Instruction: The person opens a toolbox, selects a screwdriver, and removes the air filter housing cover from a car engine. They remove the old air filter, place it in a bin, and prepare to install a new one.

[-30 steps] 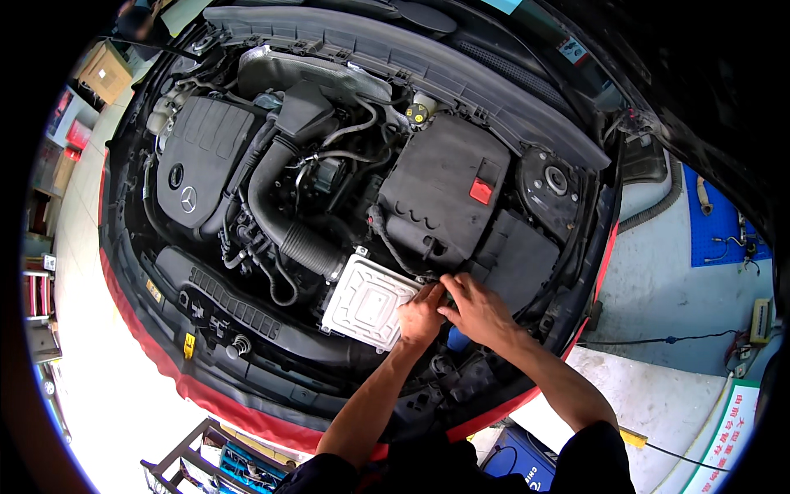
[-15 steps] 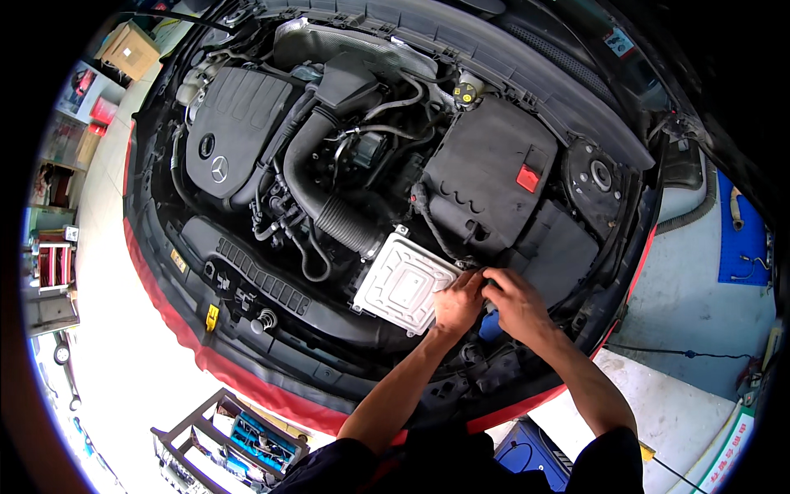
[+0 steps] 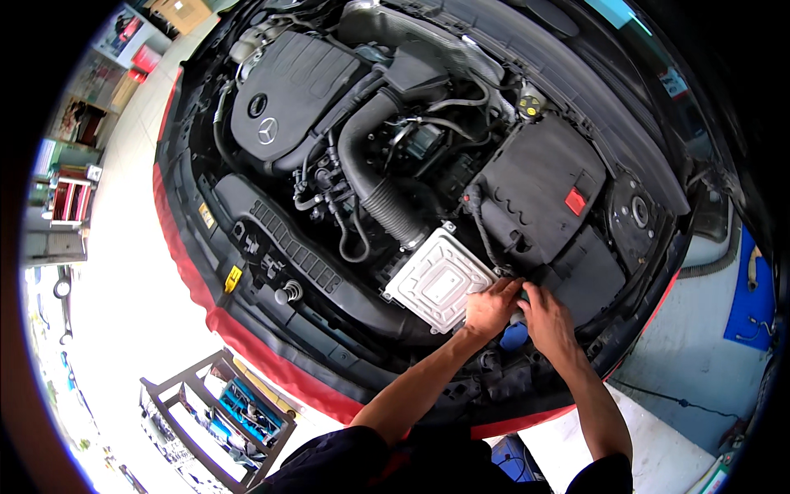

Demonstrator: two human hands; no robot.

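A silver ribbed metal control unit [image 3: 444, 278] sits in the engine bay at the end of the corrugated black intake hose [image 3: 393, 212]. My left hand [image 3: 491, 308] lies against its right edge, fingers bent together at the corner. Close beside it, my right hand [image 3: 548, 319] has its fingers curled in, the tips nearly meeting those of the left. Whatever they grip at that spot is hidden by the fingers. Just below, between the two hands, shows a blue cap [image 3: 514, 336]. A thick black cable [image 3: 484, 232] runs down toward the fingertips.
Beyond my hands is a black battery cover [image 3: 539, 189] with a red flap [image 3: 575, 200]. The engine cover [image 3: 296, 95] fills the far left. Red cloth [image 3: 271, 360] lines the front edge. A tool cart [image 3: 222, 420] stands at lower left.
The view has shifted, so the engine bay sits further right and higher. Both hands stay at the control unit's edge, and more of the blue cap shows.
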